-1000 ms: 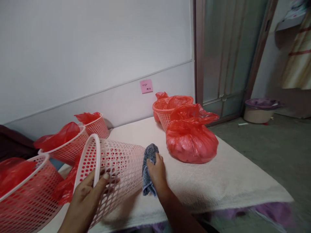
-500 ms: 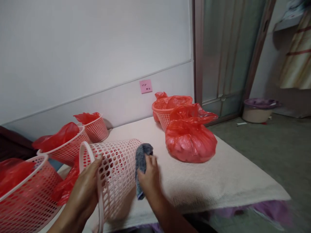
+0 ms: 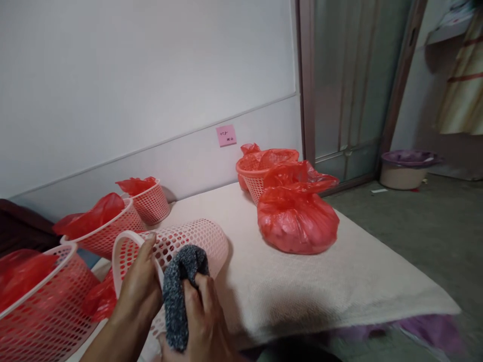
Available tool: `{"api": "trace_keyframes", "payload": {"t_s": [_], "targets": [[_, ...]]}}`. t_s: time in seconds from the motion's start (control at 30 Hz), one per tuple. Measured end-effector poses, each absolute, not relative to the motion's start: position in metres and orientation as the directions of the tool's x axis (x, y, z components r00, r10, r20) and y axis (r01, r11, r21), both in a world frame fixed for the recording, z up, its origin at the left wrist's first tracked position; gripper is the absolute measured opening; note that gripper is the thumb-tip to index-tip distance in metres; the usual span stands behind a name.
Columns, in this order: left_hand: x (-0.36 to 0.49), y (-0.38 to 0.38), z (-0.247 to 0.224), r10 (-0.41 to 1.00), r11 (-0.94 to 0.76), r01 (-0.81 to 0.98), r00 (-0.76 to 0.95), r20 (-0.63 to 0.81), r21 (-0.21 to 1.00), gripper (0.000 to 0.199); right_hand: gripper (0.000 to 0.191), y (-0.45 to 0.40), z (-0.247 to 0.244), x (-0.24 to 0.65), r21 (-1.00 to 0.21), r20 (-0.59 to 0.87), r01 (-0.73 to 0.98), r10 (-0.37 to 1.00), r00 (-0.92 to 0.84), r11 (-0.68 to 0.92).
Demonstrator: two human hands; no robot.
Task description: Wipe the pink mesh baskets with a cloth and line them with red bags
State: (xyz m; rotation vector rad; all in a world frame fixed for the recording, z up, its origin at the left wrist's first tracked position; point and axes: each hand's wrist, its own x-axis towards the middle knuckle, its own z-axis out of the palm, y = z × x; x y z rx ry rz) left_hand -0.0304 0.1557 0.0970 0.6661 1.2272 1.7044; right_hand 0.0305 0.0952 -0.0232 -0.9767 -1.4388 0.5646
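Note:
My left hand point(image 3: 141, 281) grips the rim of a pale pink perforated plastic basket point(image 3: 215, 239), which lies tipped on its side with its mouth toward the left. In my right hand point(image 3: 206, 311) is a dark blue-grey cloth point(image 3: 175, 296), bunched under the fingers and pressed against the basket's side near the rim. The cloth hides part of the basket's wall. A red plastic bag point(image 3: 101, 296) lies just left of the basket, partly behind my left hand.
Several pink baskets with red bags, such as the nearest basket point(image 3: 71, 301), stand at left. A full red bag point(image 3: 298, 221) and a red-lined basket point(image 3: 252, 173) sit at the back right of the cream-covered table point(image 3: 302, 286). A lined bin point(image 3: 402, 176) stands on the floor.
My right hand has moved the cloth left and nearer to me, from the basket's base end to its side by the rim. The basket has turned slightly in my left hand.

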Motion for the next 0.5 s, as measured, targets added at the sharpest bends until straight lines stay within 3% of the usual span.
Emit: {"api": "trace_keyframes", "payload": {"t_s": [0.13, 0.3, 0.43, 0.5], "targets": [[-0.022, 0.159, 0.099, 0.928, -0.023, -0.387, -0.352, -0.125, 0.922, 0.023, 0.101, 0.105, -0.033, 0.035, -0.766, 0.607, 0.285, 0.794, 0.031, 0.576], [-0.014, 0.153, 0.094, 0.981, 0.004, -0.360, -0.178, -0.073, 0.933, 0.019, 0.087, 0.122, -0.024, 0.059, -0.789, 0.605, 0.181, 0.794, 0.059, 0.587], [-0.036, 0.135, 0.060, 0.995, -0.027, -0.074, -0.097, 0.019, 0.997, 0.040, 0.072, 0.143, -0.013, 0.079, -0.805, 0.592, 0.106, 0.783, 0.190, 0.583], [-0.054, 0.119, 0.038, 0.998, -0.056, 0.260, -0.005, 0.059, 0.964, 0.047, 0.066, 0.153, -0.010, 0.088, -0.805, 0.590, 0.114, 0.766, 0.254, 0.582]]}}
